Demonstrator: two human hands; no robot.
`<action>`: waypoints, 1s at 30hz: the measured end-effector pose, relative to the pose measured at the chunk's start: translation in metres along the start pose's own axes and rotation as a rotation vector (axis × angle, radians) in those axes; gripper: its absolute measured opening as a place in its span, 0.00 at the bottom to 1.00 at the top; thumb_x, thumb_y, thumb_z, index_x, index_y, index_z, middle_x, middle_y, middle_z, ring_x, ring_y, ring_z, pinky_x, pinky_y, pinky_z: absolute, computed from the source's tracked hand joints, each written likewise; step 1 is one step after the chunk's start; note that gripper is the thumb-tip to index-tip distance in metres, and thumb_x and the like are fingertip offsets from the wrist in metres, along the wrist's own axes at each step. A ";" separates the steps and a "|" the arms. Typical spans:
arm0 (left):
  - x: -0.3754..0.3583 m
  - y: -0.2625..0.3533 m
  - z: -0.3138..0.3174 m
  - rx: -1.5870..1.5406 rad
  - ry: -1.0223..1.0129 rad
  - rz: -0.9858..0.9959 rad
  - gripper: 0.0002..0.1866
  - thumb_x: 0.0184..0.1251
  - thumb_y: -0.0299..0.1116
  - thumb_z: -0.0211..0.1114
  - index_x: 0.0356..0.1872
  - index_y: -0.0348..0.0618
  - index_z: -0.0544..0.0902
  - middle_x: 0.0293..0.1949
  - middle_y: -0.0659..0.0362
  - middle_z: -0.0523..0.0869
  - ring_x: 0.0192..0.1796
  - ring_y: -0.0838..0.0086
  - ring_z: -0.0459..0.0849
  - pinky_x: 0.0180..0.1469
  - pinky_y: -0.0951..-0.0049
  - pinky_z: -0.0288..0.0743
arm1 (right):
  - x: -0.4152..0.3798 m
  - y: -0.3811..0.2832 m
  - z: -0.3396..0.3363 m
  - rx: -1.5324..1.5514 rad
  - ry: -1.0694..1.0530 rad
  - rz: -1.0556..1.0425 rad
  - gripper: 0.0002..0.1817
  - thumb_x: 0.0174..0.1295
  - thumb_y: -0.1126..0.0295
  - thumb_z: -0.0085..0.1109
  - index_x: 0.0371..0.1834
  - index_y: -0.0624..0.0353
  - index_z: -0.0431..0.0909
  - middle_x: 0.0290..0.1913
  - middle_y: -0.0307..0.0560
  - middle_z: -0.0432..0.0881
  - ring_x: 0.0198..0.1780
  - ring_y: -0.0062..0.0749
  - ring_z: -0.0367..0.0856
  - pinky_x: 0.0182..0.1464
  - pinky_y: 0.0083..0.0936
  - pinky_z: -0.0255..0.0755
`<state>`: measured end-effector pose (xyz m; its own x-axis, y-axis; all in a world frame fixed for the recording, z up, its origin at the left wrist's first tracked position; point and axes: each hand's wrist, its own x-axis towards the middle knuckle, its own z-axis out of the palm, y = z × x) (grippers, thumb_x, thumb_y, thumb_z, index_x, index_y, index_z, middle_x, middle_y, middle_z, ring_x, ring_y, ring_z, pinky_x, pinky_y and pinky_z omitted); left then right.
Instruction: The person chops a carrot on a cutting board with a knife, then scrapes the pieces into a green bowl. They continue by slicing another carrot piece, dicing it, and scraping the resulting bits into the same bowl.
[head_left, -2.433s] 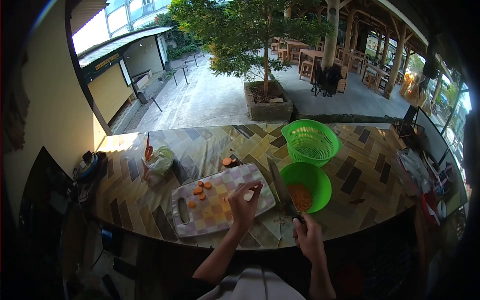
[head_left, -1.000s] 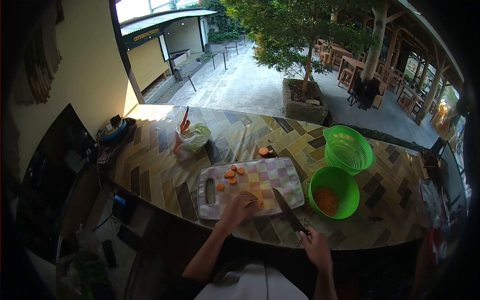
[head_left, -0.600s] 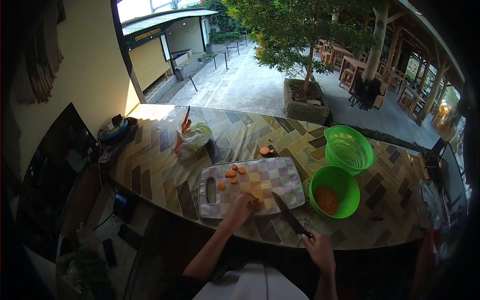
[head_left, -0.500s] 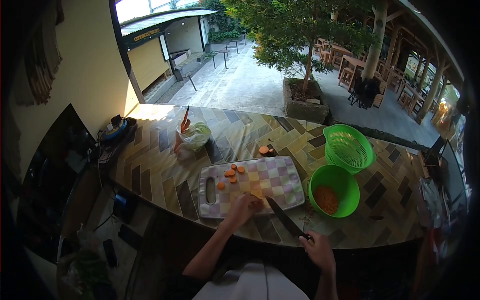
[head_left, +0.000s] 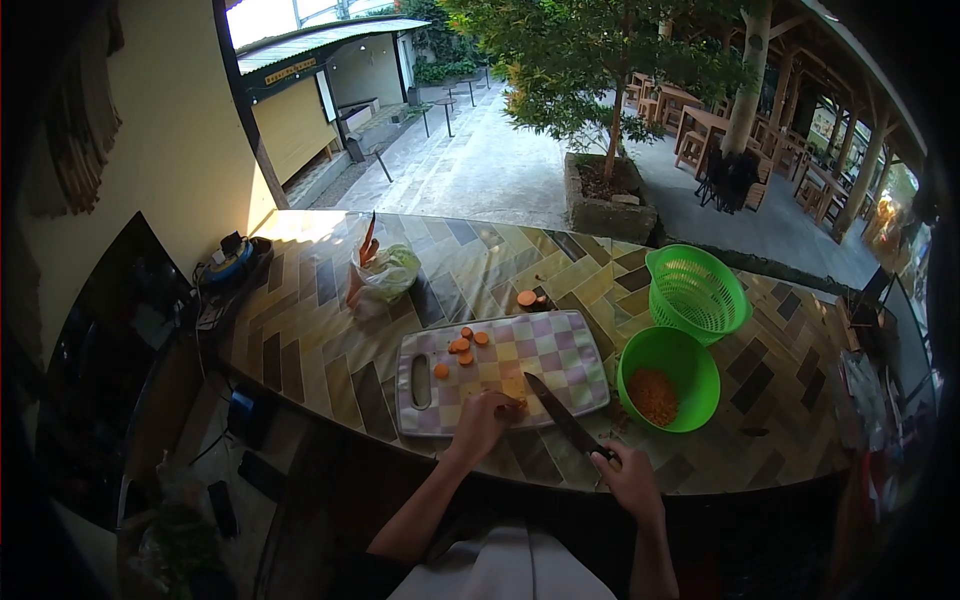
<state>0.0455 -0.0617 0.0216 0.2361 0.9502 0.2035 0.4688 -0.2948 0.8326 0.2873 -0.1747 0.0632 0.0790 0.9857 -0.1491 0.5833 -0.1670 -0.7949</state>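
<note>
My right hand [head_left: 630,476] grips the black handle of a knife [head_left: 566,419]. The blade slants up and left over the chequered cutting board [head_left: 560,345], its tip just right of my left hand. Closed fingers of my left hand [head_left: 484,420] hold a piece of carrot [head_left: 514,406] near the board's front edge; the fingers cover most of it. Several thick orange carrot chunks [head_left: 461,346] lie on the board's left half. Beyond the far edge of the board, another cut orange chunk [head_left: 527,299] rests on the table beside a dark piece.
At right, a green bowl [head_left: 702,378] contains finely cut orange bits [head_left: 653,398], with a green slotted basket [head_left: 700,292] behind it. A plastic bag [head_left: 388,275] with carrots [head_left: 369,242] stands back left. The tiled table [head_left: 340,345] has a curved near edge.
The knife and my right hand have moved slightly up and left, bringing the blade tip nearer my left hand. My left hand stays in nearly the same place on the carrot piece.
</note>
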 end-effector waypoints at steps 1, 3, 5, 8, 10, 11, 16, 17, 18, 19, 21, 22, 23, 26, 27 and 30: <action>-0.002 0.000 0.002 0.008 0.018 0.005 0.09 0.56 0.21 0.70 0.39 0.34 0.90 0.37 0.48 0.90 0.38 0.62 0.88 0.43 0.68 0.80 | 0.006 0.007 0.004 -0.009 0.017 -0.043 0.20 0.66 0.59 0.62 0.45 0.69 0.81 0.34 0.66 0.83 0.39 0.55 0.85 0.41 0.38 0.74; -0.002 -0.005 0.006 -0.010 0.041 0.025 0.09 0.55 0.20 0.70 0.38 0.35 0.90 0.37 0.48 0.90 0.38 0.61 0.88 0.43 0.67 0.80 | 0.012 0.014 0.003 -0.013 0.019 -0.087 0.20 0.66 0.59 0.62 0.45 0.69 0.81 0.35 0.65 0.84 0.39 0.54 0.85 0.42 0.37 0.74; -0.004 -0.008 0.007 -0.006 0.064 0.036 0.09 0.55 0.20 0.70 0.38 0.35 0.90 0.37 0.48 0.90 0.39 0.61 0.88 0.44 0.67 0.80 | 0.016 0.014 0.000 -0.003 -0.017 -0.094 0.20 0.66 0.60 0.62 0.46 0.69 0.81 0.35 0.63 0.84 0.39 0.53 0.85 0.42 0.37 0.74; -0.005 -0.008 0.009 0.017 0.093 0.062 0.09 0.54 0.19 0.70 0.37 0.36 0.91 0.37 0.48 0.90 0.42 0.59 0.87 0.47 0.66 0.80 | 0.020 0.017 -0.006 0.031 -0.070 -0.130 0.21 0.65 0.60 0.62 0.47 0.71 0.81 0.34 0.61 0.85 0.36 0.46 0.85 0.41 0.35 0.74; -0.005 -0.014 0.013 0.020 0.120 0.098 0.08 0.54 0.19 0.69 0.36 0.36 0.91 0.38 0.49 0.90 0.45 0.58 0.87 0.50 0.66 0.79 | 0.021 0.019 -0.007 0.058 -0.127 -0.086 0.21 0.66 0.59 0.62 0.45 0.71 0.81 0.29 0.55 0.84 0.30 0.37 0.83 0.36 0.32 0.73; -0.005 -0.015 0.014 0.012 0.128 0.106 0.08 0.54 0.19 0.69 0.36 0.37 0.91 0.38 0.49 0.90 0.45 0.58 0.86 0.51 0.65 0.79 | 0.021 0.019 -0.007 0.072 -0.154 -0.065 0.21 0.66 0.58 0.62 0.44 0.71 0.81 0.27 0.52 0.83 0.27 0.32 0.82 0.33 0.31 0.73; -0.007 -0.021 0.022 -0.009 0.193 0.120 0.10 0.54 0.19 0.69 0.38 0.37 0.91 0.37 0.50 0.90 0.47 0.59 0.86 0.52 0.66 0.78 | 0.013 0.025 -0.002 0.347 -0.300 0.151 0.17 0.69 0.59 0.62 0.42 0.66 0.81 0.19 0.37 0.75 0.17 0.16 0.70 0.20 0.18 0.62; -0.007 -0.024 0.023 -0.003 0.200 0.128 0.10 0.55 0.19 0.69 0.38 0.38 0.90 0.37 0.50 0.90 0.46 0.59 0.86 0.51 0.66 0.78 | 0.011 0.029 0.001 0.417 -0.309 0.159 0.15 0.70 0.60 0.62 0.42 0.64 0.80 0.18 0.35 0.74 0.16 0.14 0.68 0.18 0.16 0.60; -0.006 -0.025 0.023 0.003 0.207 0.135 0.10 0.55 0.19 0.69 0.38 0.38 0.90 0.37 0.51 0.90 0.46 0.60 0.86 0.51 0.66 0.78 | 0.011 0.032 0.004 0.445 -0.323 0.183 0.16 0.70 0.60 0.62 0.43 0.65 0.80 0.19 0.36 0.74 0.16 0.14 0.68 0.18 0.15 0.60; -0.006 -0.024 0.023 0.010 0.215 0.142 0.10 0.55 0.19 0.69 0.38 0.38 0.90 0.36 0.51 0.90 0.45 0.60 0.86 0.50 0.65 0.78 | 0.011 0.035 0.007 0.472 -0.338 0.205 0.16 0.70 0.61 0.61 0.45 0.66 0.79 0.19 0.36 0.75 0.16 0.14 0.68 0.18 0.15 0.61; -0.004 -0.013 0.019 0.018 0.171 0.078 0.09 0.56 0.20 0.69 0.38 0.38 0.90 0.36 0.51 0.90 0.44 0.61 0.86 0.50 0.65 0.78 | 0.009 0.038 0.008 0.514 -0.350 0.227 0.15 0.71 0.62 0.61 0.46 0.66 0.78 0.20 0.36 0.75 0.16 0.14 0.68 0.17 0.14 0.61; -0.001 -0.007 0.016 0.023 0.150 0.045 0.09 0.57 0.20 0.69 0.38 0.38 0.90 0.36 0.52 0.90 0.44 0.61 0.86 0.49 0.65 0.78 | 0.006 0.038 0.008 0.528 -0.345 0.228 0.15 0.71 0.62 0.61 0.45 0.66 0.78 0.20 0.37 0.75 0.16 0.14 0.68 0.17 0.14 0.61; 0.003 -0.003 0.016 0.007 0.152 0.078 0.08 0.57 0.20 0.69 0.38 0.38 0.90 0.36 0.52 0.90 0.43 0.62 0.86 0.49 0.65 0.78 | 0.004 0.037 0.006 0.542 -0.339 0.229 0.15 0.72 0.62 0.60 0.44 0.66 0.78 0.20 0.37 0.75 0.15 0.14 0.67 0.17 0.14 0.60; 0.015 0.013 0.019 -0.031 0.139 0.175 0.07 0.58 0.21 0.70 0.38 0.37 0.90 0.36 0.52 0.90 0.42 0.62 0.86 0.47 0.65 0.78 | -0.005 0.033 -0.010 0.583 -0.304 0.193 0.14 0.72 0.63 0.59 0.45 0.67 0.79 0.19 0.37 0.75 0.15 0.15 0.67 0.16 0.16 0.60; 0.021 0.025 0.020 -0.036 0.128 0.210 0.06 0.59 0.22 0.70 0.38 0.37 0.90 0.36 0.53 0.90 0.42 0.62 0.86 0.47 0.65 0.78 | -0.011 0.031 -0.018 0.596 -0.273 0.186 0.14 0.72 0.64 0.59 0.45 0.67 0.79 0.19 0.37 0.74 0.15 0.15 0.67 0.16 0.16 0.59; 0.037 0.061 0.031 -0.069 0.115 0.338 0.07 0.58 0.22 0.71 0.38 0.37 0.89 0.36 0.52 0.90 0.42 0.61 0.86 0.47 0.65 0.78 | -0.030 0.023 -0.045 0.607 -0.160 0.172 0.13 0.72 0.65 0.58 0.46 0.68 0.79 0.17 0.37 0.73 0.14 0.15 0.67 0.16 0.16 0.59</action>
<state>0.1095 -0.0474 0.0644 0.2685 0.8067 0.5264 0.3214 -0.5902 0.7405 0.3352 -0.2076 0.0759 -0.0177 0.9358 -0.3522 0.0083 -0.3521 -0.9359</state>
